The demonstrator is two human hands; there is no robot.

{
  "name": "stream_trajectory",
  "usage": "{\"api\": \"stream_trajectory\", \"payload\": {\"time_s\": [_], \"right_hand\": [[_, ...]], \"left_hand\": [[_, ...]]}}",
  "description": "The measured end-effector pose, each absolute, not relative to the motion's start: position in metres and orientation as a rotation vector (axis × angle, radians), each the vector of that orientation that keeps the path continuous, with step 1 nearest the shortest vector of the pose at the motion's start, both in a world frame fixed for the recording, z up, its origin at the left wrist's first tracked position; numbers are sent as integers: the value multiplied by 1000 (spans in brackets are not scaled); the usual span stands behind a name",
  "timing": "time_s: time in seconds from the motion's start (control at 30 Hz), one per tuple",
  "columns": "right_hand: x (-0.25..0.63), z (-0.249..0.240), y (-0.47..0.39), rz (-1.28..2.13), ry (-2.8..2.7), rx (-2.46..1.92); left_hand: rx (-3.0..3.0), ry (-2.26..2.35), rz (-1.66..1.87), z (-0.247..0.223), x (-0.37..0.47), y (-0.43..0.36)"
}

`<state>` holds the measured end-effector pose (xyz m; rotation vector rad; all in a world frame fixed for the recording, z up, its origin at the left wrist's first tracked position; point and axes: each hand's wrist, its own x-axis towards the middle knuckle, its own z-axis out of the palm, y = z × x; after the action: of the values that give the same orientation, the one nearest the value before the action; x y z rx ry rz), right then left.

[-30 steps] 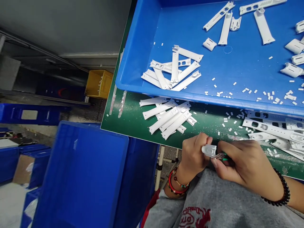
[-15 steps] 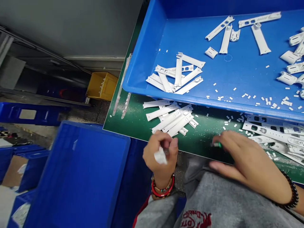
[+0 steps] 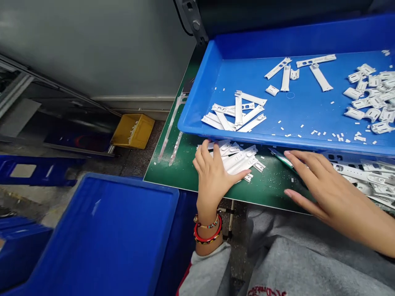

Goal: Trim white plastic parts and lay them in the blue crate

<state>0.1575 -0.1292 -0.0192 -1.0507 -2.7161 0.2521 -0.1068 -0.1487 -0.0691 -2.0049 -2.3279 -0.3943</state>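
Note:
My left hand (image 3: 211, 174) reaches over a pile of long white plastic strips (image 3: 240, 160) on the green tabletop, fingers spread and thumb apart. Its fingertips are at the pile's left side; whether they press on a strip is hidden. My right hand (image 3: 324, 185) is stretched out low over the table, thumb well away from the fingers. Under its fingertips lies a slim green tool with a pale, pointed end, perhaps a knife (image 3: 282, 158); my hand covers the rest of it. More white plastic parts (image 3: 370, 176) are heaped beyond my right hand.
A large blue bin (image 3: 197, 131) stands on the table, holding white strips (image 3: 237, 113), short curved white pieces (image 3: 373, 94) and small white chips. Left of the table are a large blue tray (image 3: 108, 230) and a yellow box (image 3: 143, 131). Tape strips (image 3: 169, 131) mark the tabletop.
My left hand has let go of a small white piece, opened, and moved forward over the strip pile. My right hand has moved the green tool closer to the bin. The view has shifted.

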Motion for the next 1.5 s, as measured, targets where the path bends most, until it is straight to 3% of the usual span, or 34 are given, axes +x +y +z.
{"api": "stream_trajectory", "payload": {"time_s": [0.13, 0.27, 0.5, 0.77, 0.9, 1.2, 1.37, 1.5], "right_hand": [[143, -14, -114, 660, -2779, -946], [112, -30, -85, 1099, -2737, -1117], [63, -35, -80, 1852, -1959, -1173], [49, -32, -80, 1998, -1707, -1172], [40, -39, -76, 1699, -2236, -1195], [30, -42, -91, 424, -3076, -819], [25, -37, -79, 275, -3186, -766], [31, -34, -69, 223, -3225, -667]], "left_hand": [[-2026, -2332, -449, -79, -108, -148], [-1940, -2362, -510, -83, -102, -149], [-1575, -2432, -599, -87, -93, -143], [-1284, -2523, -773, -94, -93, -142], [-1220, -2629, -809, -90, -93, -142], [-1086, -2566, -1265, -94, -107, -143], [-1283, -2439, -1601, -98, -121, -152], [-1597, -2329, -1671, -92, -129, -161]]}}
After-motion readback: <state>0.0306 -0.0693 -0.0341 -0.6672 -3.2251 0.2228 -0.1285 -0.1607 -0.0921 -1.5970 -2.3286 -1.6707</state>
